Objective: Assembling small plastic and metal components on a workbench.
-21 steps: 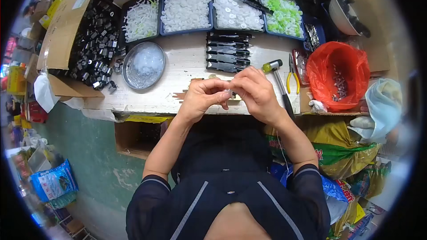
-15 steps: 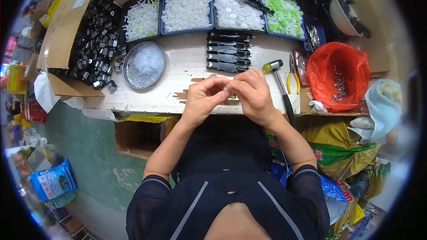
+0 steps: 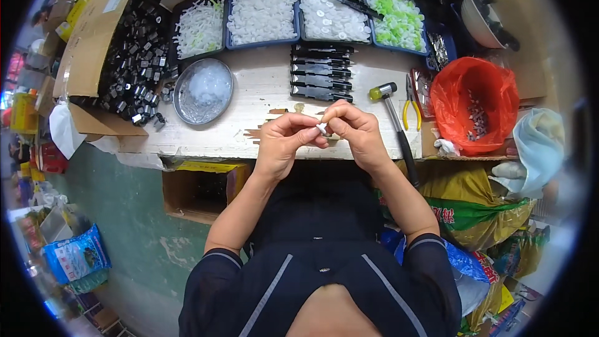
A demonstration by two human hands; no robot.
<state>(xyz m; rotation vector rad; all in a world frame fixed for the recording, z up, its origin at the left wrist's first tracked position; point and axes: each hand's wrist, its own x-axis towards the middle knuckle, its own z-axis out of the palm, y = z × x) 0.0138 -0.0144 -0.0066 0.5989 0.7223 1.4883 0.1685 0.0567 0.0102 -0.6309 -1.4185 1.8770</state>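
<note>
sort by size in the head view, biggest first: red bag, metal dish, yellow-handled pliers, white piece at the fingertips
1. red bag
2. metal dish
3. yellow-handled pliers
4. white piece, partly hidden

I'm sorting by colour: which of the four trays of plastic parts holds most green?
The rightmost tray: bright green pieces crowd it, while the other three trays look mostly white.

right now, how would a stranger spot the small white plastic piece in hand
Find the white worktop; at its near edge, the left hand and right hand meet. The small white plastic piece is pinched between them, unlike white pieces heaped in blue trays.
</note>
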